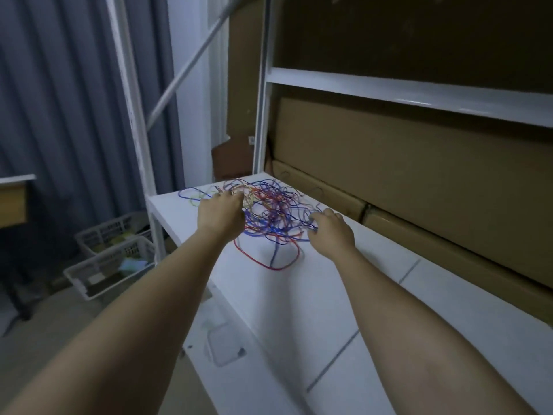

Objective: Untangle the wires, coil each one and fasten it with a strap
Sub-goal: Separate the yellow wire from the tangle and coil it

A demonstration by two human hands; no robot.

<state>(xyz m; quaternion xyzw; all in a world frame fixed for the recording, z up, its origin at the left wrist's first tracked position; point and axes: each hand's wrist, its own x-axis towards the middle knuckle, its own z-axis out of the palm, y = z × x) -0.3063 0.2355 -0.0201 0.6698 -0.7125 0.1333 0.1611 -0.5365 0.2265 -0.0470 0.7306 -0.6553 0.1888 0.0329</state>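
Observation:
A tangle of thin wires [269, 211], blue, red and yellow, lies in a heap on the far end of the white shelf [389, 310]. A red loop [263, 262] and a blue strand trail out toward me. My left hand [220, 212] reaches onto the heap's left side, fingers curled into the strands. At the right edge of the heap is my right hand [330, 232], its fingertips bent down among the blue wires. Whether either hand grips a wire is blurred. No strap is visible.
Flat cardboard boxes [419, 181] line the back of the shelf under an upper white shelf board [389, 88]. A clear plastic piece [224, 345] lies near the shelf's front edge. Two white baskets [107, 259] stand on the floor at left, before grey curtains.

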